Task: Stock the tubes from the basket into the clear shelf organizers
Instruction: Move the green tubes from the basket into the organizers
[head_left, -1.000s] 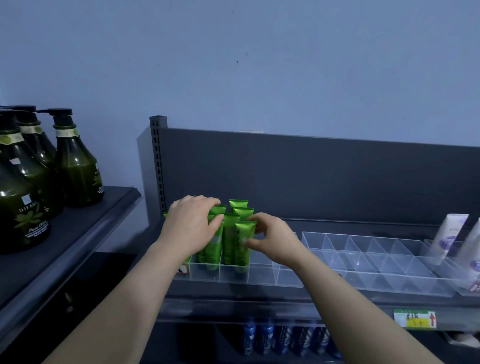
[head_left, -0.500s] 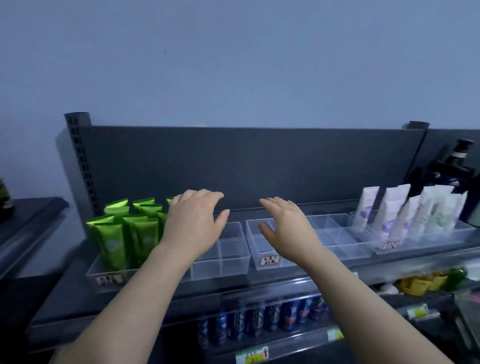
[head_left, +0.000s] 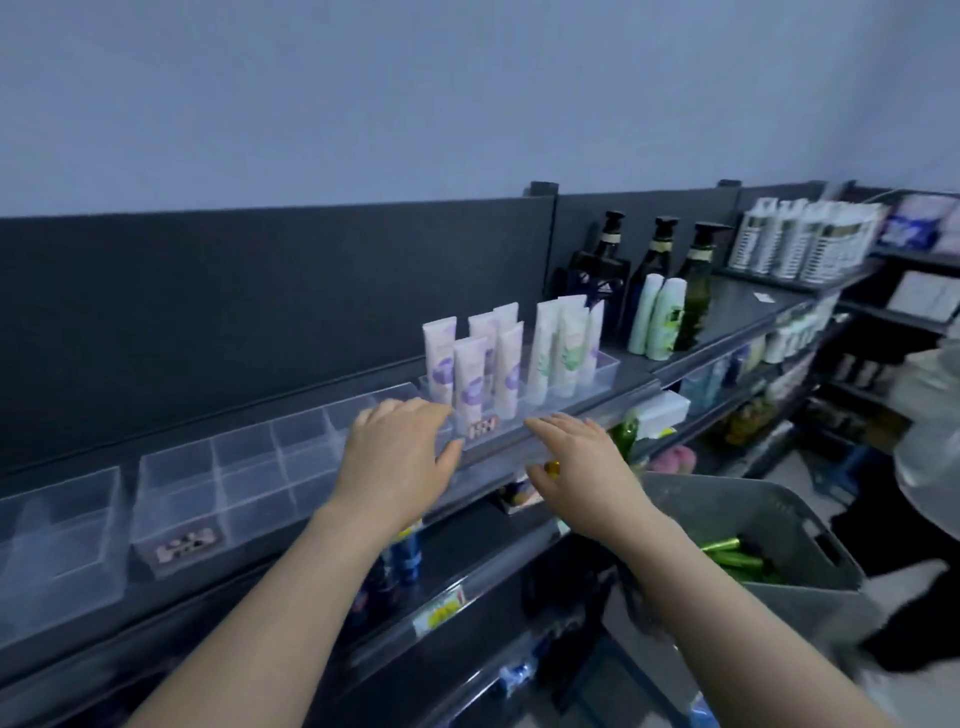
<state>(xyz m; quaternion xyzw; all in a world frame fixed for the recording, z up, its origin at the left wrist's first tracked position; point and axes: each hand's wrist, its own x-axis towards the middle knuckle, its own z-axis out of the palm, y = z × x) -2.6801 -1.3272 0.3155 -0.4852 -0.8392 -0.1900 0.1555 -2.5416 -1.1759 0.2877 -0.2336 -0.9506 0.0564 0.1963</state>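
A grey plastic basket (head_left: 810, 566) stands at the lower right with green tubes (head_left: 735, 556) lying in its bottom. Clear shelf organizers (head_left: 218, 499) with bare compartments run along the dark shelf at the left and middle. Another organizer (head_left: 605, 369) further right holds several upright white tubes (head_left: 470, 374). My left hand (head_left: 397, 457) hovers in front of the shelf edge, fingers relaxed, holding nothing. A little to its right, between the shelf and the basket, my right hand (head_left: 576, 467) is likewise relaxed with nothing in it.
Dark pump bottles (head_left: 662, 260) and pale green bottles (head_left: 657, 322) stand on the neighbouring shelf to the right. White bottles (head_left: 800, 239) fill the far right shelf. Lower shelves carry blue cans (head_left: 402, 556) and price tags (head_left: 439, 613). A person's pale sleeve (head_left: 930, 441) shows at the right edge.
The view has swung right, from the green tubes in the left organizer to the white tubes and the basket. Both hands let go of the green tubes and moved right, holding nothing.
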